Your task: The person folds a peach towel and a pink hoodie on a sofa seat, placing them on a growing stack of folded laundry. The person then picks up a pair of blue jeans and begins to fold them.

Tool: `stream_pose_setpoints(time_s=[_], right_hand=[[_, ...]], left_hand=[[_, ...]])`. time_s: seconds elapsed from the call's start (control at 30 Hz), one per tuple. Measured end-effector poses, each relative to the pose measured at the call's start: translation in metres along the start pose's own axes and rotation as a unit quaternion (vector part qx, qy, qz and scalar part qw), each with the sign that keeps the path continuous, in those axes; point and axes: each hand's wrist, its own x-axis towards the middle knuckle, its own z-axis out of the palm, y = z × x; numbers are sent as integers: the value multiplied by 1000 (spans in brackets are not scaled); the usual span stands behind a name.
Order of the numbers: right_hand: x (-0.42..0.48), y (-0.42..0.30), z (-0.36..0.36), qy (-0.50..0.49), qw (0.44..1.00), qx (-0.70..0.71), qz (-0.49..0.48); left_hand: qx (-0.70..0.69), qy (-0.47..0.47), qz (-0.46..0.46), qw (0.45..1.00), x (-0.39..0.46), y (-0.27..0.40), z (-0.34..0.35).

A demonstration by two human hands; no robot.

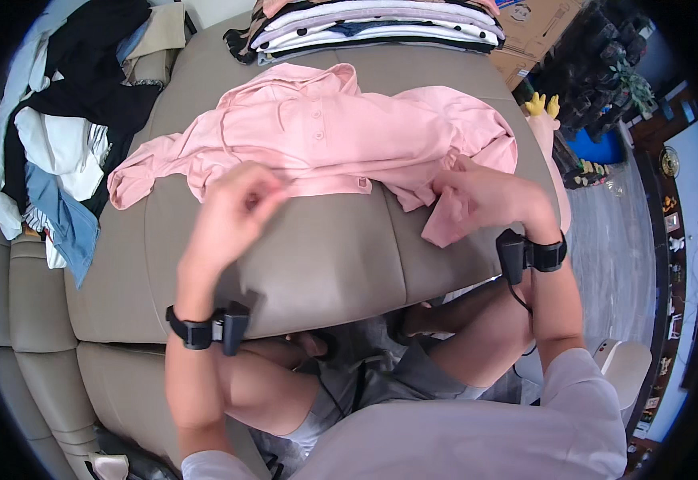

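Note:
A pink hooded garment [373, 126] with buttons and a drawstring lies spread on a grey-brown leather sofa seat [325, 252]. Its hood points away from me, and one sleeve stretches out to the left. On the right, my right hand [481, 192] grips a bunched part of the pink fabric, with a flap hanging below the fingers. My left hand [235, 210] is at the garment's near edge, its fingers curled and blurred. Whether it pinches any cloth I cannot tell. Both wrists wear black strapped devices.
Behind the garment stands a stack of folded clothes [379, 27]. Loose black, white and denim clothes [64, 150] are heaped at the left. Cardboard boxes [535, 30] stand at the far right, near a dark rockwork ornament [610, 60] with a plant. Below are my knees and the seat's front edge.

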Motion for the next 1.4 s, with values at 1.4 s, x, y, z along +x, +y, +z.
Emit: stream_pose_setpoints(time_s=[1.4], right_hand=[[20, 74, -24, 476, 856, 172, 100]], left_hand=[[-397, 457, -11, 796, -24, -12, -93]])
